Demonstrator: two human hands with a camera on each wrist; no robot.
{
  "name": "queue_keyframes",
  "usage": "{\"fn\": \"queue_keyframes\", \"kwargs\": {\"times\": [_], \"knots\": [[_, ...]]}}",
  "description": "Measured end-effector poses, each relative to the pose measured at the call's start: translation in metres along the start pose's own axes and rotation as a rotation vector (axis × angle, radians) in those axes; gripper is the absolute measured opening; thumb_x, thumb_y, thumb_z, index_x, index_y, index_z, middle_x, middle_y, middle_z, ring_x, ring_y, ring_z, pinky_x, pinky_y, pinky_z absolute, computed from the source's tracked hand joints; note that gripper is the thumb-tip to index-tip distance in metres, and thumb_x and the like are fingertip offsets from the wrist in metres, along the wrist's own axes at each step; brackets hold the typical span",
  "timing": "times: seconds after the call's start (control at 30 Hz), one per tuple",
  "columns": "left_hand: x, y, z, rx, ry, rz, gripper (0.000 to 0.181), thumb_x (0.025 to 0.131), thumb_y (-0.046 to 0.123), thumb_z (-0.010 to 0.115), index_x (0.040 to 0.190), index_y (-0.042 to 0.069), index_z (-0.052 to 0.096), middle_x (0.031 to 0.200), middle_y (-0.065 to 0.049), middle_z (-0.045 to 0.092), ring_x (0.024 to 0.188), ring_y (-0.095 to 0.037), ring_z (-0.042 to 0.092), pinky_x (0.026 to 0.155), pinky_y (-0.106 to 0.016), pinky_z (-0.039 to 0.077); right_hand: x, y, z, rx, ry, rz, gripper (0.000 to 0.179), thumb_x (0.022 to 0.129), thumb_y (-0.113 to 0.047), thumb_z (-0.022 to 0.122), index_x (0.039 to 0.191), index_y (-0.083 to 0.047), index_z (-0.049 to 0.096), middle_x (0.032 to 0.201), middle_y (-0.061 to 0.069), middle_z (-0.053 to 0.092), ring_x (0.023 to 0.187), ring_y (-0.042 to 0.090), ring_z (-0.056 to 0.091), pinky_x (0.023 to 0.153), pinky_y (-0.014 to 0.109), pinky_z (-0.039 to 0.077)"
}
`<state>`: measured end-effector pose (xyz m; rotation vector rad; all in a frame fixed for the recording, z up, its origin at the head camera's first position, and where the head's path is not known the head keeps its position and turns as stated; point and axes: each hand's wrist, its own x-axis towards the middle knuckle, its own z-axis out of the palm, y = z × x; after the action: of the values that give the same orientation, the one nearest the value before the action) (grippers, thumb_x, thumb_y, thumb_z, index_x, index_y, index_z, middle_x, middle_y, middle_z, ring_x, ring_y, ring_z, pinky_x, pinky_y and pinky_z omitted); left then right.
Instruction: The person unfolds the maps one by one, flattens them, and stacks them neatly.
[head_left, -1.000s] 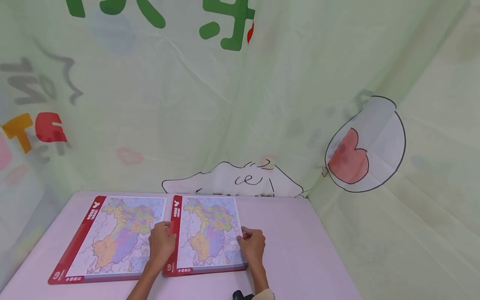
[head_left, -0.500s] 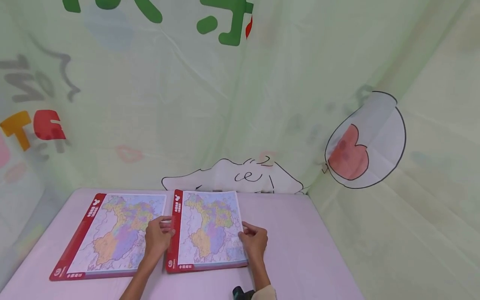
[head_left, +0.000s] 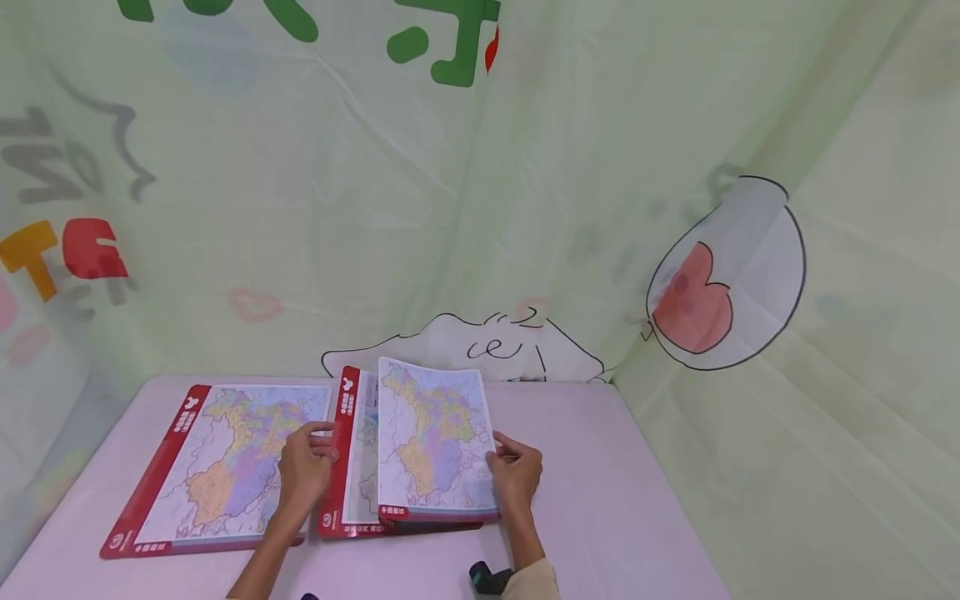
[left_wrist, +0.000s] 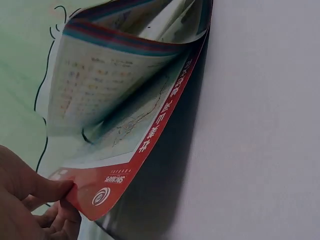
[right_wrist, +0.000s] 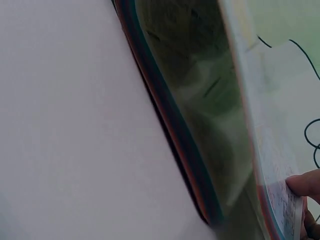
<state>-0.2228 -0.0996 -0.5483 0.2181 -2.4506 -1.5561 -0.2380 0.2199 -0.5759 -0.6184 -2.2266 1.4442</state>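
Observation:
My left hand (head_left: 306, 467) pinches the red left edge of a folded map (head_left: 341, 467). In the left wrist view, the thumb and fingers of the left hand (left_wrist: 37, 205) grip the map's red corner (left_wrist: 100, 197), and its layers spread apart beyond. Opposite, my right hand (head_left: 519, 471) pinches the right edge of the upper map panel (head_left: 438, 442), thumb on the printed face. That panel is tilted and stands off from the panel below, where grey print shows. A dark gap between layers (right_wrist: 195, 100) appears in the right wrist view.
A second folded map (head_left: 240, 458) with a red left strip lies on the left of the pink-white table (head_left: 585, 483). Behind stands a pale green curtain (head_left: 375, 208) with printed drawings. A dark camera piece (head_left: 487, 577) sits by the right wrist.
The upper panel has lifted and shifted right with my right hand, opening the map and baring the panel below. My left hand has moved slightly left with the red edge.

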Motion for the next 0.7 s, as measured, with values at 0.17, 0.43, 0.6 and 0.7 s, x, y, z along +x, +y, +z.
{"fn": "queue_keyframes", "kwargs": {"times": [0.17, 0.43, 0.6, 0.7], "knots": [[0.007, -0.007, -0.011, 0.039, 0.03, 0.015, 0.04, 0.092, -0.008, 0.064, 0.131, -0.004, 0.071, 0.106, -0.028, 0.079, 0.094, -0.039, 0.078, 0.073, -0.034, 0.057, 0.008, -0.004, -0.013, -0.019, 0.058, 0.004, 0.033, 0.085, 0.006, 0.081, 0.116, -0.006, 0.085, 0.087, 0.012, 0.073, 0.076, 0.02, 0.063, 0.069, 0.021, 0.048], [0.013, -0.02, -0.037, 0.094, 0.062, 0.024, 0.039, 0.093, -0.006, 0.066, 0.132, -0.005, 0.07, 0.109, -0.03, 0.079, 0.096, -0.043, 0.078, 0.073, -0.033, 0.052, 0.018, -0.004, -0.04, -0.03, 0.127, 0.006, 0.034, 0.086, 0.007, 0.078, 0.119, -0.001, 0.083, 0.09, 0.017, 0.074, 0.078, 0.023, 0.063, 0.069, 0.022, 0.046], [0.017, -0.025, -0.06, 0.135, 0.108, 0.03, 0.038, 0.096, -0.004, 0.066, 0.134, -0.008, 0.068, 0.113, -0.034, 0.077, 0.098, -0.049, 0.077, 0.075, -0.04, 0.054, 0.029, 0.005, -0.057, -0.04, 0.183, 0.027, 0.035, 0.085, 0.008, 0.077, 0.119, 0.001, 0.082, 0.084, 0.015, 0.072, 0.069, 0.016, 0.058, 0.067, 0.025, 0.043], [0.021, -0.029, -0.074, 0.157, 0.124, 0.033, 0.039, 0.098, -0.002, 0.067, 0.136, -0.009, 0.066, 0.117, -0.037, 0.075, 0.101, -0.053, 0.075, 0.08, -0.055, 0.058, 0.036, 0.01, -0.065, -0.058, 0.218, 0.035, 0.035, 0.084, 0.008, 0.074, 0.118, 0.002, 0.082, 0.085, 0.019, 0.073, 0.07, 0.021, 0.059, 0.069, 0.03, 0.042]]}}
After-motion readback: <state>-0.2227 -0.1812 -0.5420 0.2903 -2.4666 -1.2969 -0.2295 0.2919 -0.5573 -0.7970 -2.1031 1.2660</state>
